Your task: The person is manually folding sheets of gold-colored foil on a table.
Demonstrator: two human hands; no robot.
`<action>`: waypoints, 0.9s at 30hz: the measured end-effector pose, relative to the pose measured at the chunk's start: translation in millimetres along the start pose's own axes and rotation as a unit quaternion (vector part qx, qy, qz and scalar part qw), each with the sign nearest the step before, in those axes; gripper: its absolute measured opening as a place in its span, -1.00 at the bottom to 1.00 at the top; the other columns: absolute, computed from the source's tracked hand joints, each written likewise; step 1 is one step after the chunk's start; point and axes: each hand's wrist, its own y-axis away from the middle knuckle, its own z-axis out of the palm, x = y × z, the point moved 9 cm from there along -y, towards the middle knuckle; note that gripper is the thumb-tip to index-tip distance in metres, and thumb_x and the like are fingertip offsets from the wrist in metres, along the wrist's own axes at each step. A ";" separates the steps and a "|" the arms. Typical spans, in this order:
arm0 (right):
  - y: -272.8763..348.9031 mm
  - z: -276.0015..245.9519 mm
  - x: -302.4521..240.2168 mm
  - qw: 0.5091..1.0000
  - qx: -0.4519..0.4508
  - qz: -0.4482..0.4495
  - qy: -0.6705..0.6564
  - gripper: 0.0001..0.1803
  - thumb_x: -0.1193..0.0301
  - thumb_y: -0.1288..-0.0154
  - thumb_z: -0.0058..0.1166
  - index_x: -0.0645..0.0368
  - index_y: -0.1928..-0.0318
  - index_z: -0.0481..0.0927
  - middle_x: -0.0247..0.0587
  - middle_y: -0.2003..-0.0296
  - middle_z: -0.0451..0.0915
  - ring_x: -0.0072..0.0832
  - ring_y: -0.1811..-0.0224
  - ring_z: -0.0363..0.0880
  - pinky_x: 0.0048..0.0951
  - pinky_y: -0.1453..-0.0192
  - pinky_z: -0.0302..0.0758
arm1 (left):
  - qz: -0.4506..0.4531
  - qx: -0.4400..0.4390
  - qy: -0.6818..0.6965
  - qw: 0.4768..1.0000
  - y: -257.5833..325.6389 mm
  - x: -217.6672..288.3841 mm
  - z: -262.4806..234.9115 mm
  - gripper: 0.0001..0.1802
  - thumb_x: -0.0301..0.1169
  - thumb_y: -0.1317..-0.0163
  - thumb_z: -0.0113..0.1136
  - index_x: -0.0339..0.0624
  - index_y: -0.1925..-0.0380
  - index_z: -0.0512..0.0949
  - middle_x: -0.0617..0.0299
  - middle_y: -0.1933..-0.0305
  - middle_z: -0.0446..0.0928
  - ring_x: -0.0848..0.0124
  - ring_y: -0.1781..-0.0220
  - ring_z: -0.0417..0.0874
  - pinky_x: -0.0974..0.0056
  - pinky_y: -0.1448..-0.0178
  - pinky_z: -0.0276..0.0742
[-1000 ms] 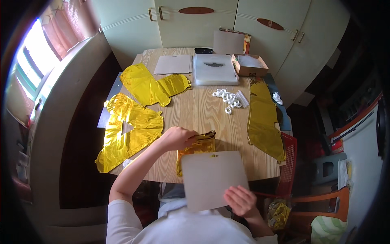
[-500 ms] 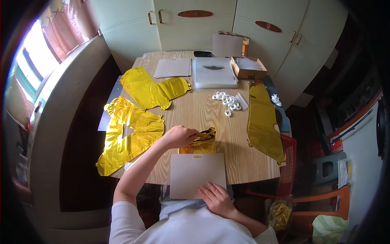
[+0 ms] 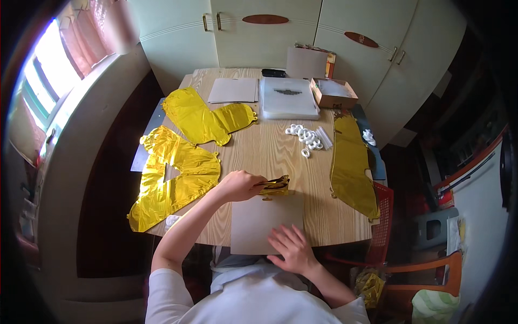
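Left hand [image 3: 240, 185] gripping gold foil [image 3: 276, 187], right hand [image 3: 294, 251] splayed over card [image 3: 251, 224]

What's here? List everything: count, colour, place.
foil balloons: about three, gold, table sides
foil bundle: one, gold, centre
slotted card: one, grey, near
rings: many, white, centre-right
plastic sleeves: stack, clear, far
spare cards: several, grey, far
carton: one, brown, far right
small object: one, black, far
table: one, brown, centre
cabinets: several, cream, behind
curtain: one, pink, left
wooden chair: one, orange, right
left hand: one, bare, holding foil bundle
right hand: one, bare, near
shirt: one, white, below
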 end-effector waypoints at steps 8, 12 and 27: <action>-35.7 32.6 24.6 0.999 -0.022 0.004 0.045 -0.46 0.01 -0.26 0.14 -0.15 -0.22 0.53 -0.24 -0.29 0.42 -0.11 -0.42 0.25 0.33 -0.40 0.14 | 0.008 0.023 -0.023 0.999 1.2 -0.5 1.6 -0.71 -0.32 -0.23 0.12 -0.04 0.07 0.66 0.02 0.48 0.64 0.03 0.46 0.68 0.01 0.31 0.60; -39.4 41.3 32.0 0.999 -0.035 -0.004 0.040 -0.49 -0.01 -0.29 0.11 -0.17 -0.20 0.54 -0.26 -0.31 0.41 -0.14 -0.43 0.24 0.38 -0.38 0.14 | 0.018 0.033 -0.021 0.999 3.4 -0.3 -0.2 -0.72 -0.33 -0.24 0.12 -0.03 0.07 0.67 0.03 0.49 0.64 0.04 0.46 0.68 0.01 0.32 0.60; -42.7 46.3 40.4 0.998 -0.051 -0.005 0.037 -0.49 -0.03 -0.30 0.08 -0.20 -0.21 0.51 -0.31 -0.33 0.38 -0.19 -0.41 0.26 0.37 -0.39 0.12 | 0.006 0.026 -0.059 0.998 12.1 10.5 -2.8 -0.72 -0.34 -0.20 0.18 0.02 0.08 0.66 0.07 0.47 0.65 0.09 0.43 0.69 0.05 0.33 0.61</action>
